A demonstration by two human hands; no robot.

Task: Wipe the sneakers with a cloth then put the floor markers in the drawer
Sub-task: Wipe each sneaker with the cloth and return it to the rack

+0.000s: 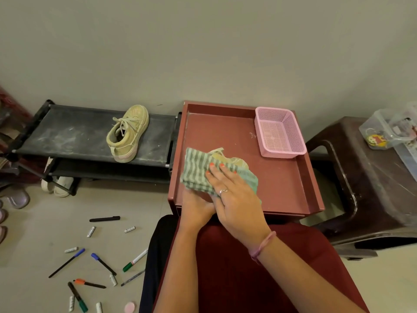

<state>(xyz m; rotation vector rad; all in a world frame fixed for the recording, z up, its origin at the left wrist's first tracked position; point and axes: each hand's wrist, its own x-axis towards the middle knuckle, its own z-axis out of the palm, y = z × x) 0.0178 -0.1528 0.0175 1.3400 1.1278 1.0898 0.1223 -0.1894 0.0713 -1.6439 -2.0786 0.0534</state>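
My right hand lies flat, fingers straight, pressing a green-and-white striped cloth onto a beige sneaker, of which only the lace and part of the upper show beyond the cloth. My left hand sits under the right wrist at the cloth's near edge; its fingers are hidden, so I cannot tell how it grips.

Sneaker and cloth rest in the near-left part of the reddish-brown tray top of a small drawer unit, here serving as the counter. A pink mesh basket stands in the tray's far-right corner, well apart from my hands.

The second beige sneaker stands upright on the top tier of a black shoe rack, to the left of the tray and against the wall. A pale pair of sandals lies on the floor under the rack.

Floor markers are scattered on the tiled floor at near left: black, blue-capped, green-capped and orange-capped ones, with several loose white caps or stubs among them. A dark brown plastic stool at right carries a clear plastic box.
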